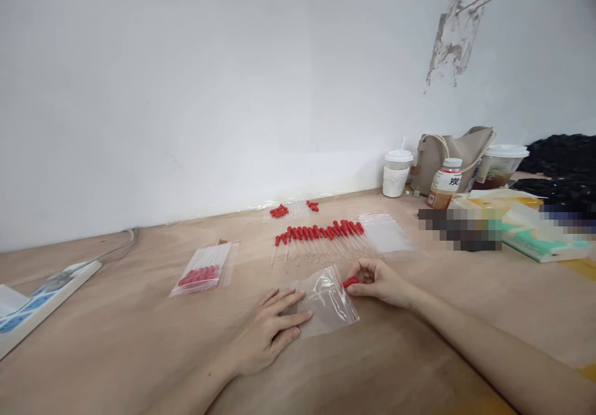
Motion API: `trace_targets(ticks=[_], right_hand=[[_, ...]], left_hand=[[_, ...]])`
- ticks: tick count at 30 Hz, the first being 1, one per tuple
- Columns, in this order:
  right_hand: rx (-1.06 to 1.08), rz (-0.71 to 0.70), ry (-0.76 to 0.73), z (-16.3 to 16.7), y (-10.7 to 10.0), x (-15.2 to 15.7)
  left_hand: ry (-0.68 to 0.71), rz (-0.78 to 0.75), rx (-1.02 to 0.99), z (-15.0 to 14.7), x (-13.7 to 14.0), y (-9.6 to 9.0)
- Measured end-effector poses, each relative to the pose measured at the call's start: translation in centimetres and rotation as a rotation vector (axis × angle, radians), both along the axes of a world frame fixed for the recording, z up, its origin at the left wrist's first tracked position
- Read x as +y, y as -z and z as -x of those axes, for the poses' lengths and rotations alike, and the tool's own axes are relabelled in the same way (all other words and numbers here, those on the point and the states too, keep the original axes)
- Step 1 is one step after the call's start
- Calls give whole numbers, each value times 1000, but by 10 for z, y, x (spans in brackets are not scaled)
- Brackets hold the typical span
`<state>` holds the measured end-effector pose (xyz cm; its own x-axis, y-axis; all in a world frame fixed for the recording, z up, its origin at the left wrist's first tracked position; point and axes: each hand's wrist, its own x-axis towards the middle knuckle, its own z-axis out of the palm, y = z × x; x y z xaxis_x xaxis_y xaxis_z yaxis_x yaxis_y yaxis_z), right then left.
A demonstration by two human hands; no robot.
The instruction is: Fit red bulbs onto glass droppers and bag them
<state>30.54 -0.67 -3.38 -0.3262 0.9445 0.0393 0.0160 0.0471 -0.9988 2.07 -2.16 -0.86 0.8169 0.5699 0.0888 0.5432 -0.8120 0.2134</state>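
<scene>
My left hand (270, 328) lies with fingers stretched out on the left end of a clear zip bag (323, 306), pressing it to the table. At the bag's right edge, with its red seal line, my right hand (377, 283) pinches a dropper by its red rubber bulb (350, 283). I cannot make out that dropper's tube against the clear plastic. Beyond the bag, several droppers (321, 234) with red bulbs and thin clear tubes lie in a row, bulbs pointing away. A filled zip bag (205, 269) of droppers rests to the left of my hands.
Near the wall lie loose red bulbs (279, 211) on clear plastic. More zip bags (384, 232) sit right of the row. A power strip (46, 306) is at far left. At right stand a white-lidded cup (397, 176), a bottle (444, 183), a bag (428, 160) and books (540, 235).
</scene>
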Motion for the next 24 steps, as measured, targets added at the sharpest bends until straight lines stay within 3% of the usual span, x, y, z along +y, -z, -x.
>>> trace_targets(ticks=[5, 12, 21, 24], right_hand=[[5, -35, -35, 12, 0, -2], [175, 95, -137, 16, -2, 0], [37, 122, -359, 18, -5, 2], [6, 80, -325, 20, -8, 1]], left_hand=[[-12, 36, 45, 0, 0, -3], [21, 14, 72, -1, -1, -4], [31, 8, 76, -2, -1, -4], [29, 1, 49, -1, -2, -3]])
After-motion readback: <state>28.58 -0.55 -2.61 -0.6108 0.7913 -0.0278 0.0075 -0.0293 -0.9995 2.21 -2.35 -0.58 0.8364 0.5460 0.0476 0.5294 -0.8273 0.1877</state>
